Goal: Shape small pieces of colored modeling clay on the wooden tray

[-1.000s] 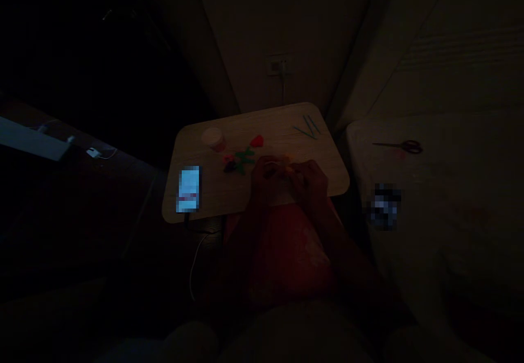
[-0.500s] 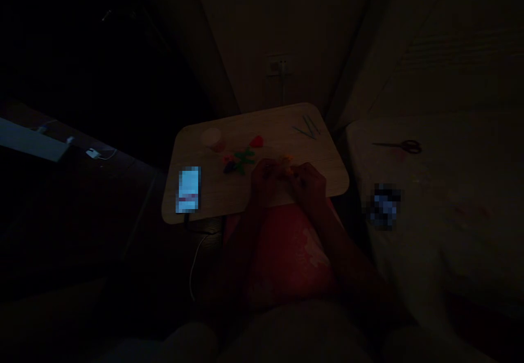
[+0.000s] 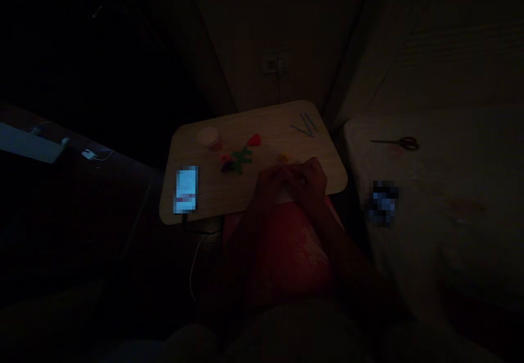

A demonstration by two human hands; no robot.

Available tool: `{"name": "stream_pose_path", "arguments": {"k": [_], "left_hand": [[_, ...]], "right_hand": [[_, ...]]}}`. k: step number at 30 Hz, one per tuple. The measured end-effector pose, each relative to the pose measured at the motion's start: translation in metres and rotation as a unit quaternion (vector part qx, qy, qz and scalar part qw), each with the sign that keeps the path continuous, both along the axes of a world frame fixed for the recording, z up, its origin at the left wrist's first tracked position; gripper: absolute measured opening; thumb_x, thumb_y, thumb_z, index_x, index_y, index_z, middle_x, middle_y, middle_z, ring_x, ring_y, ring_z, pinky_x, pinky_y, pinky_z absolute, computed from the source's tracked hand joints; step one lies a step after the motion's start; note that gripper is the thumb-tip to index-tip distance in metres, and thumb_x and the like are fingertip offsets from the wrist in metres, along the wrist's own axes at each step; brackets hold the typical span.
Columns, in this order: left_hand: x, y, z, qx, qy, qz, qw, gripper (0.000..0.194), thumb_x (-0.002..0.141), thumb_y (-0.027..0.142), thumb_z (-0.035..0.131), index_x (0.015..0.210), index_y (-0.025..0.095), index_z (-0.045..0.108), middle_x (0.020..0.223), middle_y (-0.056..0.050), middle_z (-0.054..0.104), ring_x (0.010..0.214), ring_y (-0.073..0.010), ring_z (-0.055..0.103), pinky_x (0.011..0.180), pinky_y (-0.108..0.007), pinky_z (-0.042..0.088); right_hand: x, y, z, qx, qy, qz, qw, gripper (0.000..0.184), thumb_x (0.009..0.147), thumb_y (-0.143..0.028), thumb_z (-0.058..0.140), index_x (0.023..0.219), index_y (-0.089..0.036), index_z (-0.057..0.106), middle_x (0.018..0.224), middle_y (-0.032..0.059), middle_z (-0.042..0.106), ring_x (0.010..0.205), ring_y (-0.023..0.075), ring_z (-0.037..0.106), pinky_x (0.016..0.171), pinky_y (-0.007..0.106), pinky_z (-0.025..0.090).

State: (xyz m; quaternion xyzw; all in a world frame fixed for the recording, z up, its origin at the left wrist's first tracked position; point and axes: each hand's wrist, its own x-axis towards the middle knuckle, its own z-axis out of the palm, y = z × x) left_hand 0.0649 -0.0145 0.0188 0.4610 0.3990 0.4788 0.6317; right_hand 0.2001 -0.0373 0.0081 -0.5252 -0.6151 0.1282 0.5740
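In the dim head view, my left hand (image 3: 270, 182) and my right hand (image 3: 310, 180) meet over the near edge of a small wooden table (image 3: 221, 194). The fingers of both are curled together; whatever lies between them is hidden and too dark to name. Just beyond the fingertips is a small yellow lump (image 3: 283, 157). Left of the hands lie green strips (image 3: 242, 156), a dark purple lump (image 3: 227, 166) and a pinkish-red piece (image 3: 225, 158). Farther back sit a bright red lump (image 3: 254, 140) and a round tub (image 3: 210, 138) with a pale lid.
A lit phone (image 3: 185, 189) rests at the table's left, with a cable (image 3: 192, 270) hanging below. Thin sticks (image 3: 305, 125) lie at the back right. Scissors (image 3: 403, 143) and a blurred-out object (image 3: 382, 203) are on the pale surface at right. A wall socket (image 3: 275, 61) is behind.
My hands have drawn closer together, and the orange bit seen between their fingers is now hidden. The yellow lump beyond them stays on the table. The view has shifted slightly.
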Motion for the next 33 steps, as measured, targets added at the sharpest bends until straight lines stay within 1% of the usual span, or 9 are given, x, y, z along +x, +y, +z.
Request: {"name": "stream_pose_path", "arguments": {"k": [5,8,11,14,18,22,26,31,33], "left_hand": [[-0.007,0.007,-0.001,-0.005,-0.046,0.052,0.998,0.045,0.068,0.055,0.094,0.09,0.017,0.081,0.102,-0.012,0.083,0.092,-0.0239,0.079,0.086,-0.036,0.065],[-0.011,0.01,-0.004,-0.012,-0.044,0.096,0.994,0.046,0.066,0.056,0.095,0.088,0.018,0.079,0.095,-0.01,0.083,0.086,-0.0227,0.079,0.085,-0.038,0.066],[-0.012,0.012,-0.006,-0.016,-0.048,0.12,0.992,0.045,0.066,0.054,0.094,0.084,0.017,0.076,0.09,-0.009,0.082,0.082,-0.0222,0.079,0.084,-0.039,0.067],[-0.01,0.013,-0.006,-0.007,-0.074,0.126,0.989,0.044,0.07,0.054,0.093,0.088,0.018,0.075,0.096,-0.009,0.082,0.089,-0.0238,0.08,0.09,-0.042,0.067],[-0.008,0.013,-0.005,0.017,-0.09,0.101,0.991,0.042,0.078,0.054,0.088,0.097,0.019,0.076,0.11,-0.012,0.081,0.108,-0.0277,0.079,0.104,-0.048,0.063],[-0.008,0.012,-0.006,0.02,-0.072,0.105,0.992,0.045,0.072,0.055,0.092,0.093,0.018,0.077,0.103,-0.011,0.082,0.097,-0.0265,0.081,0.098,-0.048,0.066],[-0.008,0.01,-0.003,-0.008,-0.072,0.126,0.989,0.052,0.062,0.055,0.098,0.092,0.017,0.078,0.095,-0.009,0.083,0.084,-0.0238,0.08,0.09,-0.044,0.067],[-0.006,0.007,0.004,-0.025,-0.136,0.114,0.984,0.033,0.071,0.043,0.093,0.075,0.016,0.076,0.104,-0.011,0.083,0.107,-0.0279,0.079,0.105,-0.043,0.061],[-0.006,0.006,0.006,-0.034,-0.156,0.095,0.983,0.023,0.075,0.036,0.088,0.077,0.016,0.077,0.108,-0.011,0.083,0.112,-0.0289,0.078,0.109,-0.044,0.058]], "right_hand": [[0.001,0.0,0.002,-0.015,0.02,0.011,1.0,0.031,0.088,-0.037,0.075,0.115,-0.026,0.068,0.088,0.0018,0.055,0.075,0.0202,0.052,0.067,0.035,0.047],[0.006,0.002,-0.001,-0.009,0.023,0.006,1.0,0.026,0.091,-0.028,0.064,0.117,-0.024,0.065,0.092,0.0034,0.055,0.079,0.0214,0.054,0.071,0.036,0.048],[0.014,0.006,-0.009,-0.002,0.009,-0.024,1.0,0.027,0.093,-0.018,0.05,0.117,-0.022,0.063,0.102,0.0087,0.06,0.094,0.0247,0.06,0.083,0.041,0.052],[0.023,0.012,-0.02,-0.014,-0.016,-0.069,0.997,0.027,0.095,-0.015,0.047,0.116,-0.021,0.063,0.108,0.0121,0.064,0.103,0.0272,0.062,0.092,0.045,0.052],[0.031,0.015,-0.028,-0.037,-0.052,-0.072,0.995,0.034,0.082,-0.007,0.053,0.111,-0.019,0.066,0.107,0.013,0.066,0.102,0.0283,0.063,0.092,0.047,0.054],[0.033,0.015,-0.027,-0.059,-0.054,-0.029,0.996,0.052,0.064,-0.002,0.053,0.112,-0.017,0.066,0.11,0.0138,0.068,0.104,0.0293,0.065,0.093,0.047,0.055],[0.033,0.014,-0.024,-0.073,0.016,0.021,0.997,0.061,0.062,-0.004,0.05,0.12,-0.018,0.065,0.12,0.0135,0.071,0.115,0.029,0.066,0.104,0.048,0.054],[0.037,0.02,-0.032,-0.054,0.186,0.035,0.98,0.056,0.065,-0.011,0.051,0.119,-0.021,0.065,0.124,0.0093,0.073,0.122,0.0257,0.067,0.114,0.051,0.05],[0.04,0.023,-0.036,-0.031,0.242,0.031,0.969,0.05,0.069,-0.015,0.055,0.118,-0.022,0.064,0.124,0.0094,0.072,0.123,0.0267,0.068,0.114,0.054,0.051]]}}
